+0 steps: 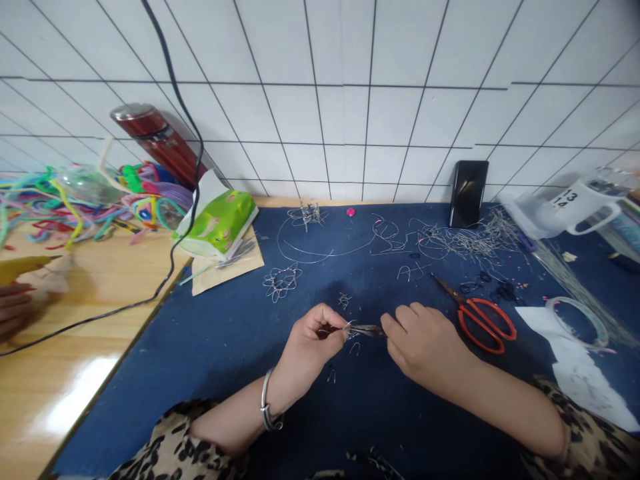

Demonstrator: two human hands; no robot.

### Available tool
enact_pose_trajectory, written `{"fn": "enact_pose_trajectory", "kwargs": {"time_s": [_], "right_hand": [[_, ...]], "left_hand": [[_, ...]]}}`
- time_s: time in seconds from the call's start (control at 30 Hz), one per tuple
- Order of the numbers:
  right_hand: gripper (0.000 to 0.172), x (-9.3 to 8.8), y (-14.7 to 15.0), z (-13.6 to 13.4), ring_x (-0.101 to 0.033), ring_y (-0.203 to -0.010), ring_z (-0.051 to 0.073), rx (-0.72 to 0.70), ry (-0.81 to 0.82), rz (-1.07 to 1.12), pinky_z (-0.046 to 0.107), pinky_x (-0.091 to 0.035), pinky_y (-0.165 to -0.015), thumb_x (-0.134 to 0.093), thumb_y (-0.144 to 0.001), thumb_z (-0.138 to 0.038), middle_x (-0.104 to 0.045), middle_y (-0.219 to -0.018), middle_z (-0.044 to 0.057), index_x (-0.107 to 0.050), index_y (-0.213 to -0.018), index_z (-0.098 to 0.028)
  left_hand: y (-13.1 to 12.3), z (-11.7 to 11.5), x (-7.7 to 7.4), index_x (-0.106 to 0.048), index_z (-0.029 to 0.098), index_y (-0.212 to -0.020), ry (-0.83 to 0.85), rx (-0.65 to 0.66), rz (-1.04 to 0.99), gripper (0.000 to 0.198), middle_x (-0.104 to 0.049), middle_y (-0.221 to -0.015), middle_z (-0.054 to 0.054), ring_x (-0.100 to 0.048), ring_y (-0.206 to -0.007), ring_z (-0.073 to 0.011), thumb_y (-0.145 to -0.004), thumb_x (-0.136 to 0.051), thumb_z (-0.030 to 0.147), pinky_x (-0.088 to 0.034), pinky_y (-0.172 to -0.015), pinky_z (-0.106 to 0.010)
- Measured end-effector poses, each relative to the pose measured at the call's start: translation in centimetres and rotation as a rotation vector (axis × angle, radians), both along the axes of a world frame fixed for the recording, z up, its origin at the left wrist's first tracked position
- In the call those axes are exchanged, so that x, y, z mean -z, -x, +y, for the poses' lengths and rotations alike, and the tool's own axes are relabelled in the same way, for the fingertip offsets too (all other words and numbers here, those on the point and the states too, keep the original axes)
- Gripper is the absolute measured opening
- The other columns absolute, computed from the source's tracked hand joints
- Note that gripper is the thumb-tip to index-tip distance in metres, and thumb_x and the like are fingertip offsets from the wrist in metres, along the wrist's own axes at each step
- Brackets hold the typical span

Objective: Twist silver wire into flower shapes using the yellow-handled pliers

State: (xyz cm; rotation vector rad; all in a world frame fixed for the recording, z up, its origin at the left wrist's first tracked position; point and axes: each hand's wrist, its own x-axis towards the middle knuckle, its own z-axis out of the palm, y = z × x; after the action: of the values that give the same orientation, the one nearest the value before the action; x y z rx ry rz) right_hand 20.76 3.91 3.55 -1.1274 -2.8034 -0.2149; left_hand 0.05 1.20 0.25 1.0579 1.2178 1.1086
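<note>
Fine wire (349,327) is held above the middle of the blue-covered bench (165,393), between the two hands. At the far left, another person's hand (15,310), cut off by the edge of view, is seen just below a blurred yellow tool (27,267). Behind it, fuzzy coloured stems (50,213) are heaped, with a red flask (170,150) tilted beside them. A black cable (173,80) is draped past a green packet (223,217), which is rested on brown paper (250,267). Next, a flower-shaped wire piece (283,281) is laid flat, and a crown-like wire piece (310,212) is placed farther back. By the fingers of the left hand (315,337) the fine wire is pinched; a silver bangle (267,400) is worn on that wrist. It is met there by the tips of dark pliers (367,329), whose other end is hidden in the right hand (425,343), its fingers clenched round them. Farther right, orange-handled scissors (487,323) are laid in front of a wire tangle (465,243) and a black phone (469,195). Rightmost, a white mug (580,203) is marked 13 14.
</note>
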Motion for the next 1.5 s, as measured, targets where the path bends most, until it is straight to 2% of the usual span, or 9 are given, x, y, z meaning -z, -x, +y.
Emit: {"fn": "enact_pose_trajectory", "kwargs": {"time_s": [0.37, 0.9, 1.17, 1.5], "right_hand": [[0.020, 0.12, -0.06, 0.21, -0.039, -0.067, 0.016, -0.003, -0.024, -0.004, 0.032, -0.022, -0.057, -0.043, -0.086, -0.023, -0.047, -0.071, 0.002, -0.057, -0.099, -0.018], [0.018, 0.01, -0.09, 0.51, -0.040, -0.071, 0.017, 0.036, 0.047, 0.046, 0.031, -0.024, -0.061, -0.048, -0.081, -0.021, -0.048, -0.073, 0.004, -0.060, -0.093, -0.018], [0.017, -0.06, 0.04, 0.32, -0.039, -0.069, 0.016, 0.037, 0.047, 0.049, 0.030, -0.023, -0.058, -0.047, -0.081, -0.021, -0.048, -0.072, 0.004, -0.060, -0.092, -0.018], [0.014, -0.37, 0.27, 0.20, -0.039, -0.067, 0.016, 0.057, 0.097, 0.011, 0.031, -0.019, -0.055, -0.045, -0.082, -0.023, -0.048, -0.072, 0.003, -0.058, -0.087, -0.019]], "left_hand": [[-0.11, 0.01, -0.02, -0.054, 0.016, -0.074, 0.017, 0.007, -0.015, 0.009, -0.057, -0.072, 0.001, -0.048, -0.061, -0.0088, -0.075, -0.062, 0.013, -0.039, -0.057, -0.021], [-0.18, 0.26, -0.36, -0.053, 0.016, -0.074, 0.063, 0.023, -0.108, 0.009, -0.055, -0.068, 0.002, -0.048, -0.061, -0.0088, -0.075, -0.062, 0.013, -0.039, -0.059, -0.022], [-0.23, 0.21, -0.32, -0.053, 0.016, -0.073, 0.048, 0.019, -0.039, 0.009, -0.053, -0.065, 0.002, -0.048, -0.060, -0.0092, -0.075, -0.061, 0.014, -0.039, -0.058, -0.022], [-0.43, -0.18, 0.25, -0.053, 0.017, -0.073, -0.003, -0.053, 0.011, 0.010, -0.055, -0.068, 0.002, -0.048, -0.060, -0.0092, -0.074, -0.062, 0.014, -0.040, -0.058, -0.021]]}}
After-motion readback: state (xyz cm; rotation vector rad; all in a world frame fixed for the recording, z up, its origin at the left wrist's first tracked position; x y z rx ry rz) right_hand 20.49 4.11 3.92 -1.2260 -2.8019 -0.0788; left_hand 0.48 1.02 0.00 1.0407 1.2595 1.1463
